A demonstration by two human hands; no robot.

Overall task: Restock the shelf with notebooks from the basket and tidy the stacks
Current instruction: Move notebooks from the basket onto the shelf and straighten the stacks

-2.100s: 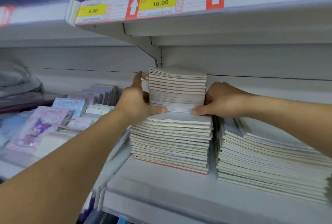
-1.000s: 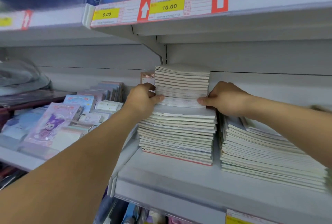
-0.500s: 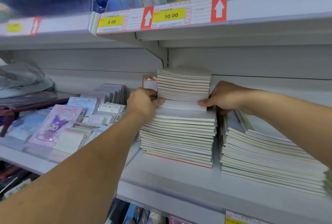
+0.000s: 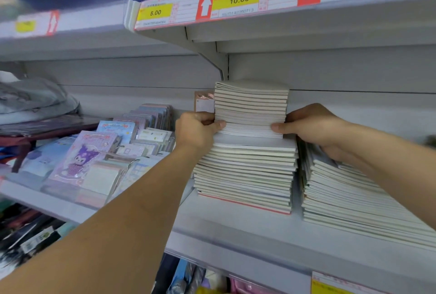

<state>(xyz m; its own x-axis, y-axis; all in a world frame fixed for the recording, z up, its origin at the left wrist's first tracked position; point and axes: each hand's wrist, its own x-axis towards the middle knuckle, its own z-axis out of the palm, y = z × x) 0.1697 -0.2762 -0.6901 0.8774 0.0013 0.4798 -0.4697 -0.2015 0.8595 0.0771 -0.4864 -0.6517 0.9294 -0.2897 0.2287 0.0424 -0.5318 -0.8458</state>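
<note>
A batch of small white notebooks (image 4: 251,107) sits on top of a wider stack of notebooks (image 4: 245,173) on the grey shelf (image 4: 236,225). My left hand (image 4: 195,131) grips the small batch's left side, thumb in front and fingers curled behind. My right hand (image 4: 311,126) grips its right side the same way, wrist lying over a second wide stack (image 4: 354,199) to the right. The basket is out of view.
An upper shelf (image 4: 306,25) with price tags 5.00 and 10.00 hangs close above the batch. To the left lie pastel cartoon notepads (image 4: 82,159) and ring-bound pads. A pink card (image 4: 204,102) stands behind the batch. Dark goods fill the shelf below.
Both hands keep their hold on the small batch, which has been squared and nudged slightly on the wide stack. The camera has moved in and shifted a little.
</note>
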